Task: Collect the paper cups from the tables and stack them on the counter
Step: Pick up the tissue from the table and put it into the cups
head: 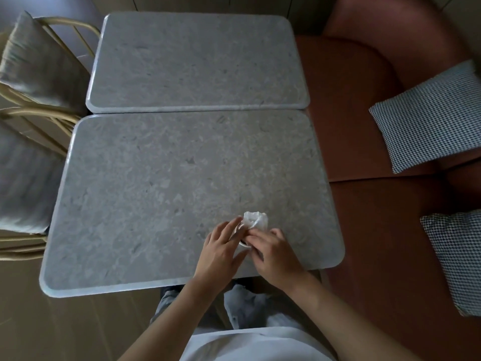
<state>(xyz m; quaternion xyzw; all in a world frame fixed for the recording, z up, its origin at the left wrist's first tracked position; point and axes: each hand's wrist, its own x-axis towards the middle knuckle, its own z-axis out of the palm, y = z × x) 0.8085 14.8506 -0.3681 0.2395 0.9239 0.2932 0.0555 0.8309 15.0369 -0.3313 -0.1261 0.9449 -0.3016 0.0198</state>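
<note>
— Where's the paper cup [240,237] from your fingers?

— Between both hands, near table's [156,204] five o'clock corner, mostly hidden. Your left hand [221,246] lies straight-fingered against its nine o'clock side; your right hand [273,252] pinches the crumpled white wrapper [256,220] at its twelve o'clock.

— Nearer hand?

— Both touch; axis unclear.

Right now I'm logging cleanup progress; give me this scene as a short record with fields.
setting: two grey stone tables, near table and far table, pushed together
cup: white cup, mostly hidden by both hands, on the near table's right front
tissue: crumpled white tissue at the cup's mouth
left hand: fingers on the cup's rim
right hand: pinching the tissue
seating: red bench with two checked pillows; cane chairs
counter: not in view
</note>
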